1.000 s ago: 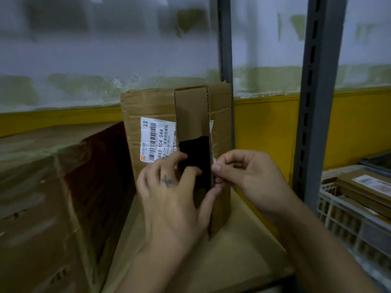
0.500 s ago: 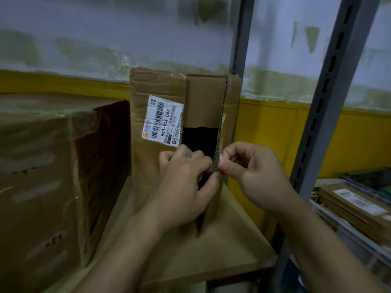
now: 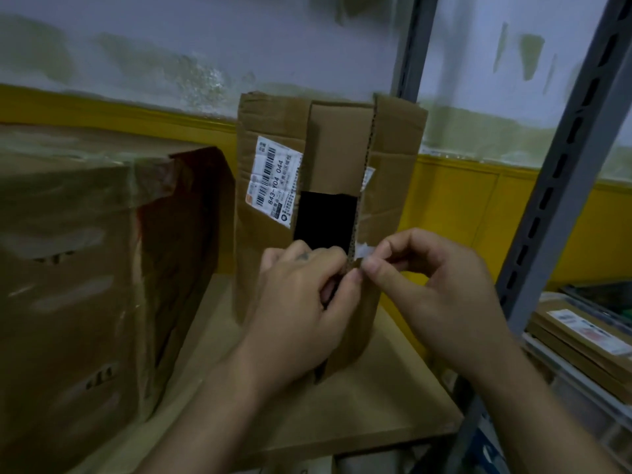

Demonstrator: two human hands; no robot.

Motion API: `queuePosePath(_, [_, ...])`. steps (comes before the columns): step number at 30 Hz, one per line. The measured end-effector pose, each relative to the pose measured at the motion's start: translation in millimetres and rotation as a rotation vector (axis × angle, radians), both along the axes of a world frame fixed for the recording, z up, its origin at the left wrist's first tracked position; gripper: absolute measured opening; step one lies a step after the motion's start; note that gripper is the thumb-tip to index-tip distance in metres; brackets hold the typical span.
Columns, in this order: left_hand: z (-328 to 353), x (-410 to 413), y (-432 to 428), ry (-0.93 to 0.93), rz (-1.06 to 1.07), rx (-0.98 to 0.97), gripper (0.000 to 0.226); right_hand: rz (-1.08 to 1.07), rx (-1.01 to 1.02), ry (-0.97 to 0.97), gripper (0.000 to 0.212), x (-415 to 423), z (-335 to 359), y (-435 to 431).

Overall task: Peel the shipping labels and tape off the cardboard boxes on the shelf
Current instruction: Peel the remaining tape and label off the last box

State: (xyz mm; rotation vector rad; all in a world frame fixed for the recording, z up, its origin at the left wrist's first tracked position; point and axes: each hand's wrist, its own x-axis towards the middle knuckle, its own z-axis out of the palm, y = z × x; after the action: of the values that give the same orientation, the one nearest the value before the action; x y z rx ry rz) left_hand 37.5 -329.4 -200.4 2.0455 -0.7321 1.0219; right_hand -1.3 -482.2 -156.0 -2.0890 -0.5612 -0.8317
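A tall cardboard box [image 3: 273, 124] stands upright on the wooden shelf [image 3: 386, 408], its front flaps ajar with a dark gap between them. A white shipping label [image 3: 273, 179] with barcodes sticks to its left flap. My left hand [image 3: 301, 309] grips the edge of the right flap low down. My right hand [image 3: 441, 289] pinches a small white strip of label or tape [image 3: 362, 250] lifted off that flap's edge, thumb and forefinger closed on it. Another white scrap [image 3: 368, 174] shows higher on the right flap.
A large tape-wrapped cardboard box [image 3: 85, 268] fills the left of the shelf. Grey slotted shelf uprights [image 3: 561, 186] stand on the right. Beyond them, flat cardboard parcels with a label [image 3: 588, 333] lie in a white crate. A yellow and white wall is behind.
My head has moved closer and the view has shifted. My left hand closed onto the flap edge, and my right hand has pulled a white strip slightly away from the flap.
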Motion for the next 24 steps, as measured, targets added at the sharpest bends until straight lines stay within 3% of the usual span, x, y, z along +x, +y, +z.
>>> queuePosePath(4, [-3.7,-4.7,-5.2,-0.062,0.055,-0.003,0.024,-0.059,0.016,-0.029,0.019,-11.4,-1.2,7.0])
queuePosePath(9, [3.6,-12.8,-14.7,-0.219,0.238,0.077,0.026,-0.346,-0.185,-0.261,0.014,-21.0,-0.4,14.1])
queuePosePath(13, [6.9,-19.9,-22.3,-0.283,0.279,0.146,0.025,-0.499,-0.228,-0.371,0.008,-28.9,-5.2,15.6])
queuePosePath(19, [9.0,-28.4,-26.3,-0.231,0.258,0.219,0.025,-0.53,-0.224,-0.372,0.006,-32.8,-7.5,5.8])
queuePosePath(24, [13.0,-32.3,-29.4,-0.103,0.194,0.178,0.028,-0.396,-0.118,-0.246,0.009,-29.0,-3.5,-0.2])
